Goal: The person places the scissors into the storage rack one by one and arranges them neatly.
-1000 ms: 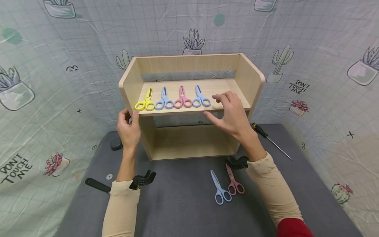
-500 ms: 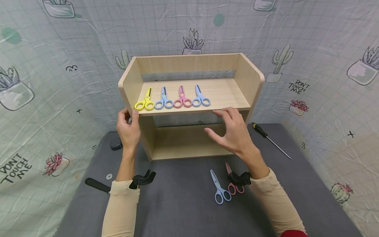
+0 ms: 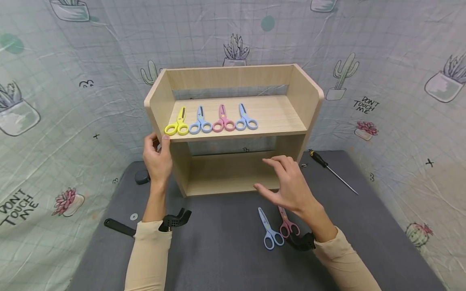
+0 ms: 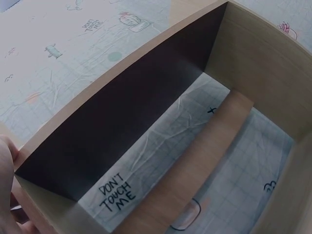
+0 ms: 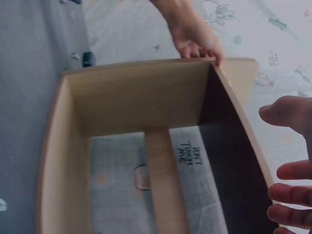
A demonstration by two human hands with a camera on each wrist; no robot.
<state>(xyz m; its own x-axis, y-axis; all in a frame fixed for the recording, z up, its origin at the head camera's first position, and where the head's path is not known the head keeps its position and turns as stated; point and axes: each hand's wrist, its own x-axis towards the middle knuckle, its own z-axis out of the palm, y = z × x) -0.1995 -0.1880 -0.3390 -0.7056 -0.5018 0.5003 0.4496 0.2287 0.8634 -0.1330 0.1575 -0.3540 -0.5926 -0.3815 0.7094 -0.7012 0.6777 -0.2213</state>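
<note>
A light wooden two-tier shelf (image 3: 307,95) stands at the back of the dark tabletop. On its upper board lie yellow scissors (image 3: 181,122), blue scissors (image 3: 200,120), pink scissors (image 3: 223,119) and more blue scissors (image 3: 244,117), in a row with blades pointing back. The left hand (image 3: 157,159) grips the shelf's left side, thumb at the upper board's front corner. Holding nothing, the right hand (image 3: 291,186) hovers before the lower compartment, thumb and fingers spread apart. Below it on the tabletop are blue scissors (image 3: 267,228) and pink scissors (image 3: 285,221), the latter partly covered.
A screwdriver (image 3: 320,159) lies right of the shelf. Left of it are a small black object (image 3: 142,177), a white disc (image 3: 134,217) and a black handle (image 3: 120,227) partly under the left sleeve. A cactus-print cloth (image 3: 393,60) surrounds the table.
The right hand has come down and toward the person, from over the upper board to before the lower compartment. The left hand keeps its grip; the row of scissors stays put.
</note>
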